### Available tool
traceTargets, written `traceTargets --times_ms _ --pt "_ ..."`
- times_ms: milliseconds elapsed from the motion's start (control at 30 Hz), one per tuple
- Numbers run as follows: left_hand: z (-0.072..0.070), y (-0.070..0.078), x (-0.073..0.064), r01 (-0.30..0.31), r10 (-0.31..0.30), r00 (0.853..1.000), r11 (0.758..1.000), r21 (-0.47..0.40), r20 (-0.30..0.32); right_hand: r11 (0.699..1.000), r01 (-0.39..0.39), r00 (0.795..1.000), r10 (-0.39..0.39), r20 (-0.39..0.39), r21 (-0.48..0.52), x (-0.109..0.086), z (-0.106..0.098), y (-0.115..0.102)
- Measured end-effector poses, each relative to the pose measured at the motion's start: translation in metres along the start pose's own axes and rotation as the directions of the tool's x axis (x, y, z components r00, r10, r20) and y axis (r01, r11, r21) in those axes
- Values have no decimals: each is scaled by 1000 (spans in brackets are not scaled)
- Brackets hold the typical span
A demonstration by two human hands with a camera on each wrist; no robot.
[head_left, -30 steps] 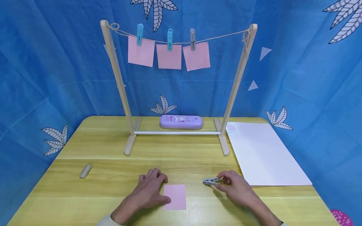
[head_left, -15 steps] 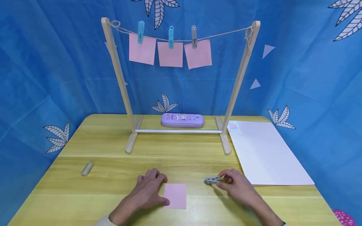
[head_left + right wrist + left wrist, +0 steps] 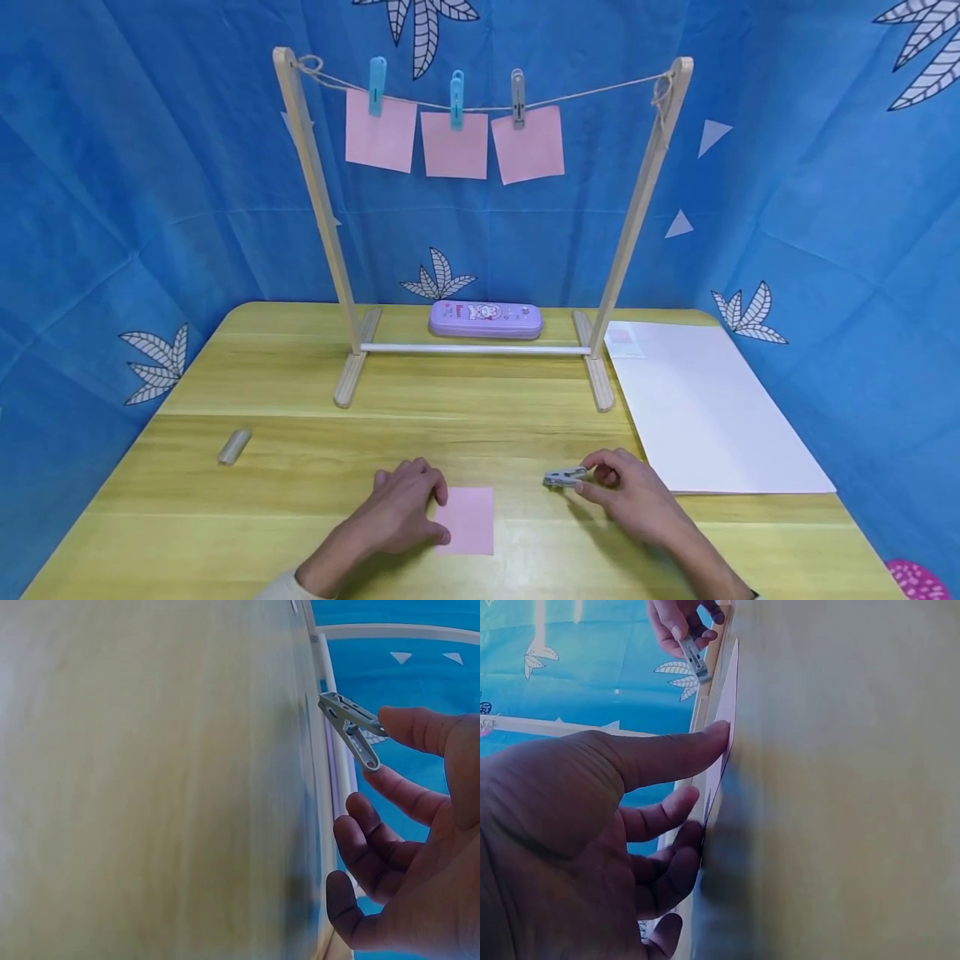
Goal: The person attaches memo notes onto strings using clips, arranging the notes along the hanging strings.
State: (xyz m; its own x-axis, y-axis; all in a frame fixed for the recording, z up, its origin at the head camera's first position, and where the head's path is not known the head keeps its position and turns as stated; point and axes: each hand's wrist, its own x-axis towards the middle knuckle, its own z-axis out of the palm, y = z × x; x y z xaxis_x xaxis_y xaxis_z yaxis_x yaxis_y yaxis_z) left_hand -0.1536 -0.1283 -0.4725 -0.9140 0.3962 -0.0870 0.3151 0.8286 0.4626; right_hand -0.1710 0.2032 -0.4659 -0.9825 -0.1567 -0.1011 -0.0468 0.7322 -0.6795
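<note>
A square pink sheet of paper (image 3: 468, 521) lies flat on the table. My left hand (image 3: 401, 508) is at its left side, thumb on the paper near its lower left edge, with loosely bent fingers by the upper left corner; thumb and forefinger stand apart. To the right, my right hand (image 3: 633, 496) pinches a grey clothespin (image 3: 565, 477) by its handle ends, thumb on one and forefinger on the other. In the right wrist view, the clothespin (image 3: 351, 727) has its handles spread and its tips together; the other fingers curl below it.
Behind stands a wooden frame (image 3: 633, 208) with a string holding several clothespins and pink papers (image 3: 453, 146). A purple pencil case (image 3: 486, 320) lies behind its crossbar. White sheets (image 3: 720, 408) lie at right, a small greyish clothespin-like piece (image 3: 235, 447) at left.
The left fingers have drawn in slightly toward the paper's upper left corner. The right hand keeps its pinch on the clothespin. The head view has shifted a little.
</note>
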Motion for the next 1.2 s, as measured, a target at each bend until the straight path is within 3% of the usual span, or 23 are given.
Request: traceTargets --times_ms 133,433,800,1200 --pt "1 1 -2 -1 1 1000 1000 -4 10 1000 -4 1000 4 10 7 1 1 -1" --pt "0 2 -2 63 -62 998 998 13 -13 1000 -1 1000 0 11 14 2 2 -3" --pt "-1 1 0 -38 37 999 999 -17 -29 1000 8 1000 -8 12 24 2 3 -4" --pt "1 -2 5 -30 25 999 991 -129 -43 1000 24 1000 -23 -3 12 5 3 -5"
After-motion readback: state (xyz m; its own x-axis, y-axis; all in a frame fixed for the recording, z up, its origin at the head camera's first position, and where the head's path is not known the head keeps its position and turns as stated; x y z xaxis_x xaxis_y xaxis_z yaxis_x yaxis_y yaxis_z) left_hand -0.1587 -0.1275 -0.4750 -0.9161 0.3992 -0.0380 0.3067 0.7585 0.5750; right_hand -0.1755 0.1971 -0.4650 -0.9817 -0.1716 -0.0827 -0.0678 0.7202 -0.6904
